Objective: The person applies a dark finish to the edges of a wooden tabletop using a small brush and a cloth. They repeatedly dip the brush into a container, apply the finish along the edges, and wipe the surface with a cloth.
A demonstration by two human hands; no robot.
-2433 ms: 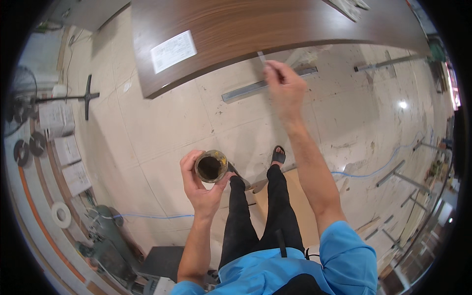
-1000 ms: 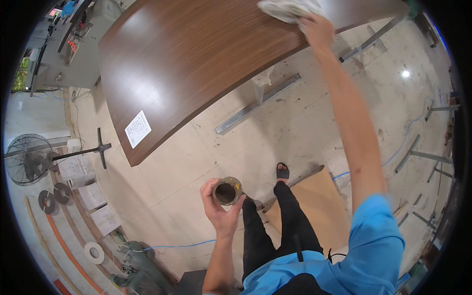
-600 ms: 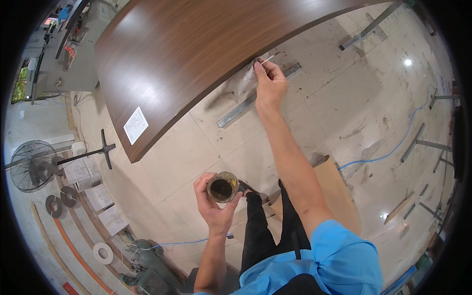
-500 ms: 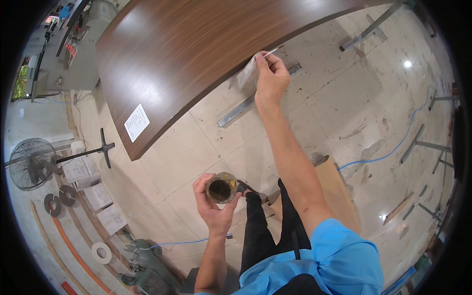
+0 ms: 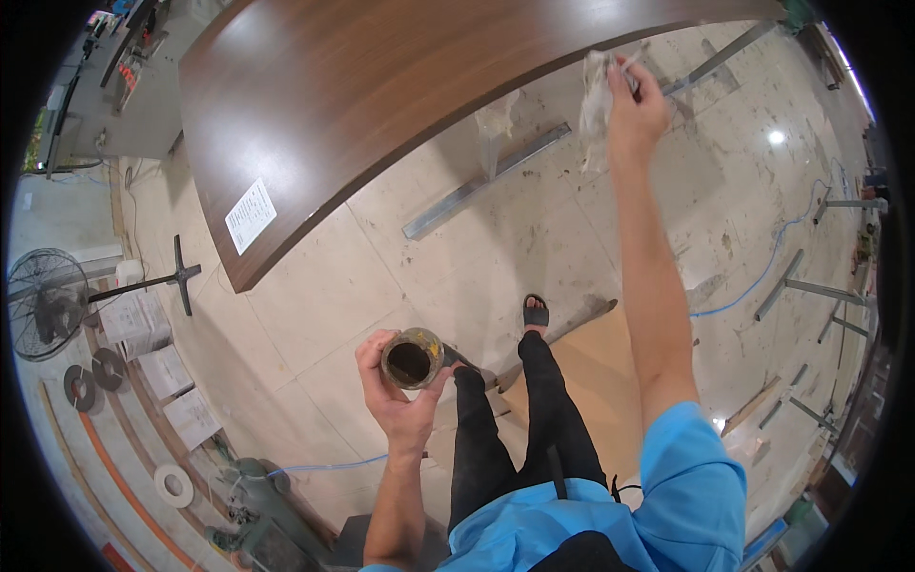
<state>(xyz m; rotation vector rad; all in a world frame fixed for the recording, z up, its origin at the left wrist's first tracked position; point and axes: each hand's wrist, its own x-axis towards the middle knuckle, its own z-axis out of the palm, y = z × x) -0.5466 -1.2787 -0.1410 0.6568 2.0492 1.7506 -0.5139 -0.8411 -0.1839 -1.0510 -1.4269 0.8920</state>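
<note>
My left hand [image 5: 398, 405] is wrapped round a round glass jar [image 5: 437, 355] with yellowish smears and a dark inside, held low at the left of my legs. My right arm reaches far forward. Its hand [image 5: 637, 110] pinches a crumpled whitish rag [image 5: 596, 110] at the front edge of a brown wood-grain tabletop [image 5: 381, 95]; whether the rag touches the edge I cannot tell. A white printed label [image 5: 251, 217] lies on the tabletop's left corner. Below the edge hangs a piece of clear film [image 5: 495, 129].
A metal bar [image 5: 486, 181] lies under the table. At left stand a black fan [image 5: 48, 305], paper-covered stacks [image 5: 133, 319] and a green compressor [image 5: 267, 515]. A cardboard sheet [image 5: 586, 381] lies by my feet; a blue hose [image 5: 753, 291] and metal legs [image 5: 782, 286] are at right.
My right hand has moved right and forward along the table edge with the rag. My left hand and the jar have shifted slightly left. One foot has come into view as I step.
</note>
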